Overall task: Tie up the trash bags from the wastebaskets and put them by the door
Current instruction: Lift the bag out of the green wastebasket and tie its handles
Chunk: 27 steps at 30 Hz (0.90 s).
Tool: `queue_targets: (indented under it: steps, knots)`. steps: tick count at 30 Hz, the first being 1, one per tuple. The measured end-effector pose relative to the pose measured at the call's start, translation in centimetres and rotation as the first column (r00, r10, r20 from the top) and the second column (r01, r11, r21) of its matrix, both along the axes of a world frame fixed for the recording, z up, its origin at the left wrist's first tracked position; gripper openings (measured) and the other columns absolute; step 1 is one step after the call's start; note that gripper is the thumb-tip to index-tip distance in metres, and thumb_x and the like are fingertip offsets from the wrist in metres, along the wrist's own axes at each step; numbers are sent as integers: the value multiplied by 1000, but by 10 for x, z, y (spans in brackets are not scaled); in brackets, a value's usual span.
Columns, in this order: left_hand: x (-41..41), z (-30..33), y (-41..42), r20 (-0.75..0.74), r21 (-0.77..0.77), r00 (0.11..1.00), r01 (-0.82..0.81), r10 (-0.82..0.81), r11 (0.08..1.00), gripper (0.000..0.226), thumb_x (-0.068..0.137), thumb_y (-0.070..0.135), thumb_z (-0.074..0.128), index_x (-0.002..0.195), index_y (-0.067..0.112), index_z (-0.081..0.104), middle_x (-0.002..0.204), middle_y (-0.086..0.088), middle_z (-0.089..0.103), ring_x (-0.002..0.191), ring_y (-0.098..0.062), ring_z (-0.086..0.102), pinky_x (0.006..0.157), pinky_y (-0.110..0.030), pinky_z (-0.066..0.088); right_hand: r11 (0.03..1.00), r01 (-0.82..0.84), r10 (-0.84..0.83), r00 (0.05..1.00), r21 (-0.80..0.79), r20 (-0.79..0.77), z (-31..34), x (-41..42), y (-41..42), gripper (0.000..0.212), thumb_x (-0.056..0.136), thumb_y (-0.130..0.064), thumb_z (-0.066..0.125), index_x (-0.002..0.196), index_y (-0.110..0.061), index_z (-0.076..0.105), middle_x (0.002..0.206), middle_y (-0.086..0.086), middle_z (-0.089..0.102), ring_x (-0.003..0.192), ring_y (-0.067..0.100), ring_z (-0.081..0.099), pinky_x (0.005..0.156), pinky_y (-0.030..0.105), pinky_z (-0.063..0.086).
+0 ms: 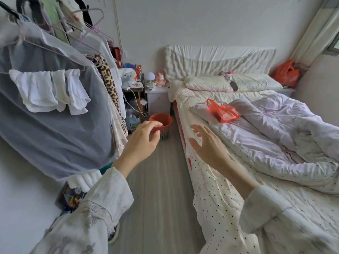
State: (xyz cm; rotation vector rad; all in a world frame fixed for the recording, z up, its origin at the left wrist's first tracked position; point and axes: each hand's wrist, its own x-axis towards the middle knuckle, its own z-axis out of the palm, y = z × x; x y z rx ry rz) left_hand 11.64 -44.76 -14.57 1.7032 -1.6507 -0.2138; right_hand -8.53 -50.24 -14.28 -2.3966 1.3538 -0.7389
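A small mesh wastebasket [164, 133] lined with a red trash bag [161, 119] stands on the floor between the nightstand and the bed. My left hand [142, 142] is raised in front of it with fingers loosely curled, holding nothing. My right hand [207, 143] hovers over the bed's edge, fingers spread and empty. A flat red plastic bag [222, 111] lies on the bed covers. Another, fuller red bag [287, 74] sits in the far corner beside the pillows.
A clothes rack [55, 74] with hanging garments crowds the left side. The bed [220, 180] fills the right. Between them runs a narrow strip of wooden floor [159, 189]. A white nightstand [158, 99] with a lamp and figurine stands by the far wall.
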Motion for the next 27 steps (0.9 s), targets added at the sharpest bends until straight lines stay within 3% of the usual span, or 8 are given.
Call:
queue_targets:
  steps: [5, 17, 23, 27]
  knots:
    - [30, -30, -121, -27, 47, 999, -31, 32, 998, 28, 92, 18, 46, 118, 16, 56, 120, -2, 57, 114, -16, 50, 100, -28, 39, 998, -43, 43, 999, 42, 8, -22, 32, -132, 45, 92, -31, 49, 135, -19, 44, 130, 3, 55, 119, 18, 53, 99, 33, 42]
    - [98, -61, -379, -124, 178, 983, -113, 136, 978, 28, 92, 18, 46, 118, 18, 56, 121, -1, 58, 115, -15, 51, 100, -32, 41, 970, -134, 146, 988, 201, -45, -49, 114, -408, 43, 94, -32, 46, 136, -21, 42, 130, 2, 53, 119, 16, 50, 93, 28, 41]
    - [166, -96, -506, -151, 216, 976, -125, 159, 968, 27, 93, 16, 45, 117, 17, 57, 115, 4, 57, 108, -8, 51, 90, -18, 34, 954, -146, 170, 983, 260, -72, -83, 184, -535, 44, 95, -31, 45, 137, -19, 42, 131, 2, 53, 119, 16, 50, 94, 25, 38]
    - [229, -127, -592, -224, 265, 959, -112, 174, 958, 27, 92, 13, 45, 117, 16, 57, 115, 2, 58, 106, -7, 51, 92, -19, 36, 940, -113, 145, 986, 320, -77, -108, 242, -628, 43, 94, -29, 46, 135, -17, 44, 129, 4, 56, 115, 17, 54, 93, 25, 40]
